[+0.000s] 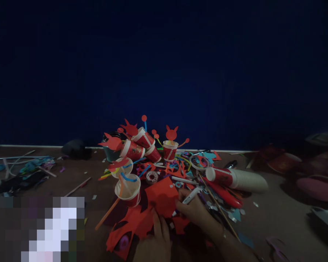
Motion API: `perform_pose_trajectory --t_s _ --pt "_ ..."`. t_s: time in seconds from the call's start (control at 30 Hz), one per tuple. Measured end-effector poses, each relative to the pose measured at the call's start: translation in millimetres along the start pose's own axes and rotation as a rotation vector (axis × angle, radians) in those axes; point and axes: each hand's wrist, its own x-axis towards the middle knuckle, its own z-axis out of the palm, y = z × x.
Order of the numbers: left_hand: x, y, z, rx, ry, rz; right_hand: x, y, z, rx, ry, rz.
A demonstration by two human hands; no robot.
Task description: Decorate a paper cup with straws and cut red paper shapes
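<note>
My right hand (186, 205) grips a white marker pen (191, 195), its tip low over the right edge of a red sheet of paper (161, 194). On the sheet's lower edge rest the outstretched fingers of my left hand (157, 238). Cut red paper scraps (131, 227) lie to the left of that hand. Just beyond them stands a white-lipped paper cup (128, 191) with an orange and a blue straw. Farther back, a red paper cup (170, 151) carries a red paper head with pointed ears, and straw arms ending in red discs.
Several more decorated cups (133, 148) are heaped at the back, near a tape roll (152, 177). To the right lie a stack of paper cups (236, 179), a red object (225, 194) and a long thin stick (221, 211). A dark blue wall (164, 72) rises behind the table.
</note>
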Motion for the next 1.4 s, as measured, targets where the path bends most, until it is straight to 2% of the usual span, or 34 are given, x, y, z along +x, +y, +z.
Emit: perform_pose_trajectory --t_s 0.33,0.7,1.13,1.23,1.4 --pt "1.7 2.6 -2.7 0.006 -0.027 -0.003 0.2 -1.6 0.8 0.009 -0.002 -0.005" --pt "1.8 6.6 17.4 0.015 -0.011 -0.043 3.7 3.0 2.2 0.001 0.060 -0.030" --pt "1.9 5.0 10.5 0.056 -0.020 -0.023 6.7 4.8 1.1 -0.033 0.123 -0.081" --pt "1.7 4.4 9.8 0.075 0.006 -0.023 6.4 2.6 0.8 -0.037 0.123 -0.090" --pt "1.4 1.7 4.4 0.110 0.134 -0.001 6.0 2.0 0.4 -0.081 0.140 -0.105"
